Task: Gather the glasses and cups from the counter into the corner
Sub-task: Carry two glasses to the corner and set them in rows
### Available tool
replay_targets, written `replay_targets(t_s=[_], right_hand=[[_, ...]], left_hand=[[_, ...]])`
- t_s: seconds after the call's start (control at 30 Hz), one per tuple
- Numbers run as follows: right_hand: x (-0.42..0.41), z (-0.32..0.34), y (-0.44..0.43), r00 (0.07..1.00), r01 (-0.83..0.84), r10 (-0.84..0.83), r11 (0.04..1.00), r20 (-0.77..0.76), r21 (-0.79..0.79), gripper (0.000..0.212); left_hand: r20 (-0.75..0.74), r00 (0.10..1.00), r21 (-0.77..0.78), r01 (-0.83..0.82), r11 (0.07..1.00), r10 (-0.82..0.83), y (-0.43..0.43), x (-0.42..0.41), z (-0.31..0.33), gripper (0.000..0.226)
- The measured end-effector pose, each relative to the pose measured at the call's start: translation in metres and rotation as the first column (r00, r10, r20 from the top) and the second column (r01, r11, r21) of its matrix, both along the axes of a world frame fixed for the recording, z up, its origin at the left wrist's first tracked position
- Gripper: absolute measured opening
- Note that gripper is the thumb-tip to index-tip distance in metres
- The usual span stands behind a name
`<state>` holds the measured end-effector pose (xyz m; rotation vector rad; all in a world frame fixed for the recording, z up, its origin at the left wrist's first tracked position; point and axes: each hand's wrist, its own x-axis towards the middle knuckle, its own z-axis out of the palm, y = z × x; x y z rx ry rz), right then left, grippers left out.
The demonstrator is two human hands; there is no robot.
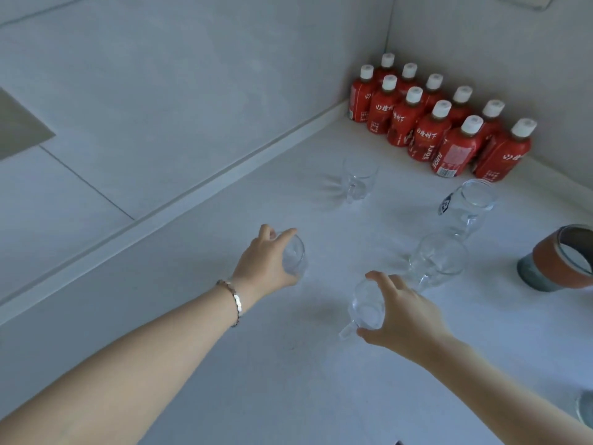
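Observation:
My left hand (266,261) grips a small clear glass (295,256) on the white counter (224,364). My right hand (404,316) holds a clear handled glass cup (365,308) just above or on the counter. Ahead stand a clear mug (357,179) nearer the corner, a tall clear glass with a blue label (467,203), and another clear mug (436,260) between that one and my right hand. A cup with an orange-brown band (558,261) sits at the right edge.
Several red juice bottles with white caps (436,123) fill the corner where the two walls meet. A raised ledge (192,194) runs along the counter's left side. Part of another glass object (585,409) shows at the lower right edge.

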<state>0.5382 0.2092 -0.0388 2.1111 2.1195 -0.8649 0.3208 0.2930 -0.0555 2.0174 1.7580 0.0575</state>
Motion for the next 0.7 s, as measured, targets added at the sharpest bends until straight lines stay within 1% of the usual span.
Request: replay_targets(t_s=[0.1, 0.23, 0.33, 0.4, 0.53, 0.63, 0.7], right_hand=[[-0.016, 0.005, -0.001, 0.996, -0.090, 0.090, 0.996, -0.004, 0.016, 0.083], [-0.060, 0.011, -0.005, 0.970, -0.240, 0.241, 0.970, -0.033, 0.032, 0.080], [-0.107, 0.015, -0.014, 0.934, -0.352, 0.355, 0.935, -0.054, 0.046, 0.079], [-0.143, 0.018, -0.024, 0.902, -0.426, 0.429, 0.903, -0.055, 0.050, 0.078], [-0.227, 0.028, -0.053, 0.814, -0.573, 0.577, 0.817, -0.064, 0.072, 0.077], [-0.297, 0.035, -0.086, 0.731, -0.674, 0.678, 0.735, -0.074, 0.075, 0.079], [-0.343, 0.039, -0.111, 0.682, -0.722, 0.727, 0.687, -0.083, 0.079, 0.079]], left_hand=[[0.067, 0.988, 0.019, -0.143, 0.990, 0.141, -0.048, -0.029, 0.008, 0.084], [0.016, 0.966, 0.033, -0.259, 0.965, 0.258, -0.104, -0.087, 0.018, 0.085], [-0.004, 0.919, 0.083, -0.392, 0.916, 0.394, -0.148, -0.138, 0.023, 0.083], [-0.007, 0.868, 0.096, -0.494, 0.864, 0.497, -0.182, -0.172, 0.027, 0.081], [-0.014, 0.715, 0.118, -0.693, 0.711, 0.699, -0.258, -0.247, 0.036, 0.074], [-0.044, 0.605, 0.129, -0.786, 0.605, 0.795, -0.317, -0.308, 0.042, 0.070], [-0.052, 0.554, 0.111, -0.824, 0.556, 0.831, -0.353, -0.350, 0.045, 0.067]])
